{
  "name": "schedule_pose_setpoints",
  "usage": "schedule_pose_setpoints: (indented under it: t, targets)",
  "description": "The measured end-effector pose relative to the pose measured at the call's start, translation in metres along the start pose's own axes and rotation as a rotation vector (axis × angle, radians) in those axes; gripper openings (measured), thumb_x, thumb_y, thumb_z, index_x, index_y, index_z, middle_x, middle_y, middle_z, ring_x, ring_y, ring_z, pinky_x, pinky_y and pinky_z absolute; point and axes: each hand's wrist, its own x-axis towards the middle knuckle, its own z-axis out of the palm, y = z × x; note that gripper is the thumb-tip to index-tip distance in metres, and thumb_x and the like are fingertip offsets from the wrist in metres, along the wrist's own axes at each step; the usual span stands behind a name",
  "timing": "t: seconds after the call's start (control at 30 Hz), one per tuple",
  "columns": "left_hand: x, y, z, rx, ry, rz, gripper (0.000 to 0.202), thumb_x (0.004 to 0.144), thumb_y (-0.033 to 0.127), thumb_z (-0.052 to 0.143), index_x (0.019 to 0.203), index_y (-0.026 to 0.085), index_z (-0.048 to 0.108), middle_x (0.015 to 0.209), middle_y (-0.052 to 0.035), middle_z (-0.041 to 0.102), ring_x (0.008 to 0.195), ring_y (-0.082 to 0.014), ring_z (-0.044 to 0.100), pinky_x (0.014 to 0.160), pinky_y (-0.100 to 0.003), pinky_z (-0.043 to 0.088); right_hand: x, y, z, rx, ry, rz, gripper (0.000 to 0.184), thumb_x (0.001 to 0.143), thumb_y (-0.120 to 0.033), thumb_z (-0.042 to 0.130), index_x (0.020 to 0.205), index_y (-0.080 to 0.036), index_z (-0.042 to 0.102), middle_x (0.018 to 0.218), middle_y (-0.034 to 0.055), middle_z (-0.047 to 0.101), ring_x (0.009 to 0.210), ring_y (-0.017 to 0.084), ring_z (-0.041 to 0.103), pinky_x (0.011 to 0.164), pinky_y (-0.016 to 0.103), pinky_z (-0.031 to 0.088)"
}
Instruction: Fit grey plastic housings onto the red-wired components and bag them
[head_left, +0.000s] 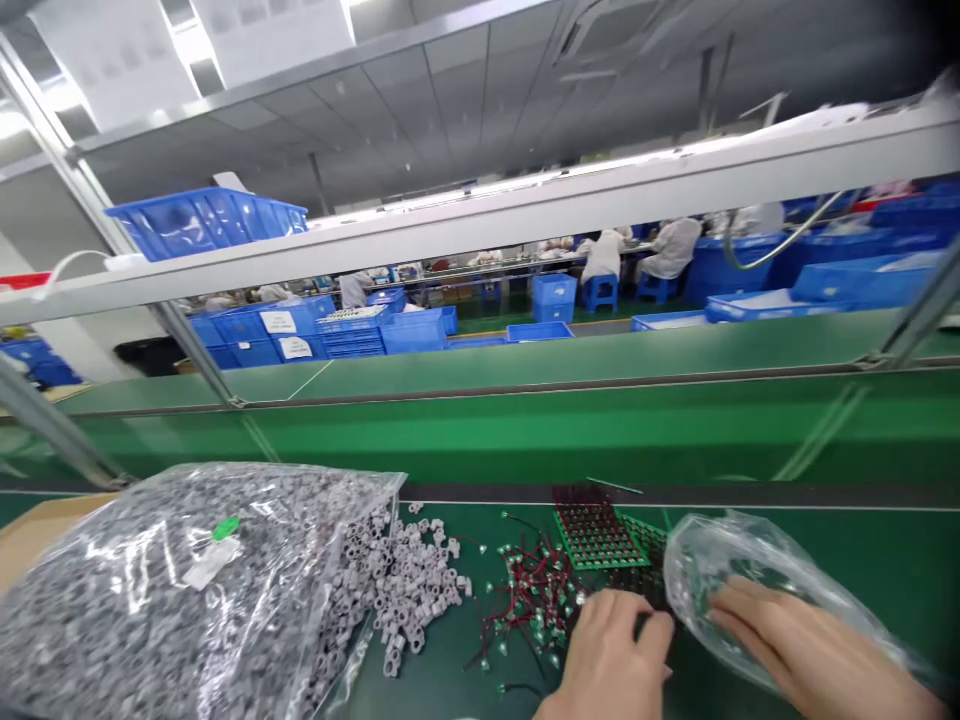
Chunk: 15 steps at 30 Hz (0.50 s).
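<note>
My left hand rests at the bottom centre, fingers curled down onto the table next to a tangle of red-wired small parts. My right hand lies flat, fingers stretched, on a clear plastic bag at the lower right. A green gridded tray lies just beyond both hands. A large clear bag of small grey cylindrical pieces sits at the lower left, with loose grey pieces spilled from its mouth.
A green conveyor belt runs across behind the work surface, under a metal rail frame. Blue crates stand on the shelf and stacked beyond. Other people in white coats sit far back.
</note>
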Motion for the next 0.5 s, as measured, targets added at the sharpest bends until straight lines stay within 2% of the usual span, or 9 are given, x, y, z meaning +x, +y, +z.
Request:
schedule_pose_setpoints:
  t: [0.07,0.1,0.17,0.23,0.37,0.43,0.5]
  targets:
    - [-0.014,-0.019,-0.030,-0.037,0.032,-0.140,0.025,0.086,0.012,0.058,0.109,0.020,0.062,0.113,-0.0064,0.059,0.102,-0.0250,0.054,0.092,-0.038,0.047,0.007,-0.029,0.004,0.127,-0.117,-0.106,0.031,0.091,-0.048,0.048,0.087,-0.026,0.070,0.086,0.0073,0.070,0.068,0.019,0.068,0.056,0.028,0.049]
    - [-0.020,-0.031,-0.046,-0.040,0.045,-0.216,0.024,0.086,0.006,0.055,0.105,0.019,0.064,0.111,-0.0062,0.060,0.102,-0.0235,0.054,0.093,-0.036,0.046,0.014,-0.045,0.008,0.192,-0.163,-0.125,0.029,0.093,-0.044,0.047,0.089,-0.026,0.069,0.089,0.0062,0.069,0.075,0.019,0.068,0.063,0.027,0.051]
    - [-0.029,-0.058,-0.073,0.015,0.063,-0.395,0.026,0.086,0.000,0.048,0.100,0.015,0.064,0.104,-0.0075,0.060,0.099,-0.0218,0.055,0.091,-0.033,0.046,0.032,-0.075,0.023,0.280,-0.279,-0.131,0.029,0.097,-0.037,0.041,0.083,-0.025,0.064,0.086,0.0036,0.065,0.079,0.016,0.065,0.069,0.026,0.050]
    - [-0.033,-0.083,-0.094,0.110,0.069,-0.524,0.029,0.086,-0.002,0.044,0.100,0.013,0.064,0.102,-0.0086,0.060,0.099,-0.0221,0.054,0.090,-0.033,0.045,0.053,-0.100,0.044,0.316,-0.318,-0.143,0.029,0.098,-0.030,0.038,0.081,-0.023,0.060,0.085,0.0026,0.061,0.082,0.016,0.062,0.073,0.026,0.049]
    - [-0.038,-0.115,-0.115,0.176,0.105,-0.566,0.037,0.084,-0.003,0.043,0.111,0.013,0.061,0.111,-0.0096,0.057,0.106,-0.0235,0.050,0.093,-0.035,0.041,0.082,-0.130,0.082,0.272,-0.305,-0.149,0.014,0.094,-0.026,0.046,0.090,-0.022,0.059,0.093,0.0028,0.060,0.091,0.019,0.058,0.083,0.033,0.046]
    - [-0.041,-0.121,-0.119,0.189,0.120,-0.581,0.037,0.086,-0.001,0.041,0.113,0.015,0.060,0.112,-0.0081,0.057,0.105,-0.0222,0.051,0.092,-0.034,0.041,0.085,-0.135,0.091,0.250,-0.318,-0.157,0.011,0.092,-0.025,0.050,0.090,-0.023,0.061,0.093,0.0028,0.061,0.091,0.021,0.057,0.082,0.036,0.044]
    - [-0.044,-0.125,-0.121,0.206,0.122,-0.603,0.033,0.087,0.001,0.042,0.109,0.016,0.062,0.108,-0.0066,0.059,0.103,-0.0224,0.052,0.090,-0.035,0.040,0.083,-0.134,0.095,0.230,-0.344,-0.169,0.013,0.090,-0.023,0.052,0.080,-0.022,0.061,0.087,0.0023,0.061,0.087,0.022,0.057,0.078,0.036,0.042]
